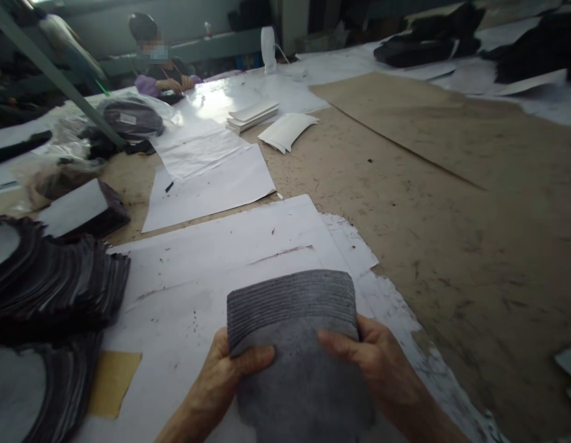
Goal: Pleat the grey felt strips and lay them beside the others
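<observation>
Left hand [227,367] and right hand [371,349] grip 1 grey stack [301,351] by its sides, over white paper [184,301]; 2 dark piles [82,277] lie at left, a tan scrap [114,383] beside the nearer pile.

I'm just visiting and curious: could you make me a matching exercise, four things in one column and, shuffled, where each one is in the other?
Things
1. Stack of grey fabric pieces
2. Yellowish paper piece
3. Small black scrap
4. Dark bundle

Places
A. On a white sheet, away from both hands
B. Inside clear plastic, towards the upper left
C. Between the left hand and the right hand
D. Next to dark layered stacks, at the lower left

Right pairs: 1-C, 2-D, 3-A, 4-B.
</observation>
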`<state>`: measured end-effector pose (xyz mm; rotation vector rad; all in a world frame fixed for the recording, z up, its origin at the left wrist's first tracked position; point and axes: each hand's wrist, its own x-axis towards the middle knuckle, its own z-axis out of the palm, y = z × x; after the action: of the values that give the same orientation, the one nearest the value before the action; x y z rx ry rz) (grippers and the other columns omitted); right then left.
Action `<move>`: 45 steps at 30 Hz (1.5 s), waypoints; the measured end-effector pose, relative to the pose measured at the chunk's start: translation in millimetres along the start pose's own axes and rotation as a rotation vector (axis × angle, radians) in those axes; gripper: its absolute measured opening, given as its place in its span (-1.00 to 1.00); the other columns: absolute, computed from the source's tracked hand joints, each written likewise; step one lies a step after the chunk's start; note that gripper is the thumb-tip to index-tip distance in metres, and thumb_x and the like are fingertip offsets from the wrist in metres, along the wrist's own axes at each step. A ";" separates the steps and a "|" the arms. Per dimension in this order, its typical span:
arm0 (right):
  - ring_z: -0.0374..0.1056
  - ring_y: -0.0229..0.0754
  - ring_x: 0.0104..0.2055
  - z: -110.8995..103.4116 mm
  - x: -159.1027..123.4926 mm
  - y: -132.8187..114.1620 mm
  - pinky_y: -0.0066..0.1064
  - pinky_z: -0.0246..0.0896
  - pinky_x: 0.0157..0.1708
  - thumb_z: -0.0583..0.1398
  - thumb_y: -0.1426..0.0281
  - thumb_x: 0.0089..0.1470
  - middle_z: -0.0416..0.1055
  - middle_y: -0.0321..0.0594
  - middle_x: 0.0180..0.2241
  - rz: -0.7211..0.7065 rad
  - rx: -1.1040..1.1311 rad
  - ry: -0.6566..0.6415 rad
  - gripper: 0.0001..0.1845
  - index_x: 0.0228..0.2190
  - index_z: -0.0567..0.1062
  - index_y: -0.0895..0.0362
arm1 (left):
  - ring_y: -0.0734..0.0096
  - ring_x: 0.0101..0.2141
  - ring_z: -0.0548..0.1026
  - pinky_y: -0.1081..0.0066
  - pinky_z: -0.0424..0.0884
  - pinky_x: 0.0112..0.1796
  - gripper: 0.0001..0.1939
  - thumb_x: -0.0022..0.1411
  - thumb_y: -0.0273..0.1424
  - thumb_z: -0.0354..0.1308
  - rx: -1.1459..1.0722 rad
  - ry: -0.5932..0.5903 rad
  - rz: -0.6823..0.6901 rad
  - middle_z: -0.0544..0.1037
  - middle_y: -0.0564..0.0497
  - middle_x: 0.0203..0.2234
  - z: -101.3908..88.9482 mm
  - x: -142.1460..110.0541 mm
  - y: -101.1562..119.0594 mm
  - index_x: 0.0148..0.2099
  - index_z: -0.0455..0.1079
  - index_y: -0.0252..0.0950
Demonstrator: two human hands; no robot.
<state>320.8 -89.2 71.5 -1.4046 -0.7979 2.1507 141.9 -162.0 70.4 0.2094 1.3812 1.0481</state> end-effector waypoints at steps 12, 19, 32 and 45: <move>0.38 -0.03 -0.15 -6.4 19.2 7.5 -0.28 0.29 -0.13 0.28 0.11 -0.07 0.49 -0.14 -0.30 0.026 0.389 0.042 -0.61 -0.34 0.54 0.19 | 0.19 -0.46 0.53 0.28 0.49 -0.39 -0.62 -0.28 -0.47 0.38 -0.150 0.048 -0.143 0.59 -0.06 -0.46 2.9 1.9 -1.4 -0.29 0.48 -0.37; 0.43 -0.06 -0.33 -12.5 9.5 11.5 -0.30 0.36 -0.32 0.24 0.15 0.01 0.49 -0.19 -0.34 -0.107 0.018 -0.064 -0.62 -0.18 0.50 0.12 | 0.21 -0.44 0.53 0.33 0.48 -0.38 -0.67 -0.25 -0.47 0.38 -0.145 -0.026 -0.093 0.59 -0.08 -0.44 3.0 4.3 -2.7 -0.32 0.50 -0.38; 0.42 -0.05 -0.27 -17.6 13.6 0.1 -0.39 0.38 -0.36 0.26 0.15 -0.05 0.49 -0.23 -0.30 -0.144 -0.326 -0.033 -0.56 -0.16 0.45 0.13 | 0.48 -0.45 0.46 0.57 0.38 -0.39 -0.77 -0.05 -0.31 0.34 -0.008 0.117 0.159 0.56 0.02 -0.47 -7.6 18.3 -16.9 -0.37 0.49 -0.36; 0.40 -0.01 -0.28 -19.9 12.1 6.0 -0.28 0.34 -0.31 0.30 0.19 -0.10 0.49 -0.16 -0.31 -0.082 -0.043 -0.005 -0.58 -0.20 0.49 0.16 | 0.28 -0.47 0.50 0.38 0.43 -0.42 -0.78 -0.20 -0.44 0.36 0.069 0.019 0.093 0.57 -0.04 -0.47 -3.0 18.2 -15.1 -0.41 0.49 -0.36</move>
<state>334.2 -81.4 53.0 -1.3636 -0.8931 2.0878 143.7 -159.0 46.9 0.3183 1.4378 1.0825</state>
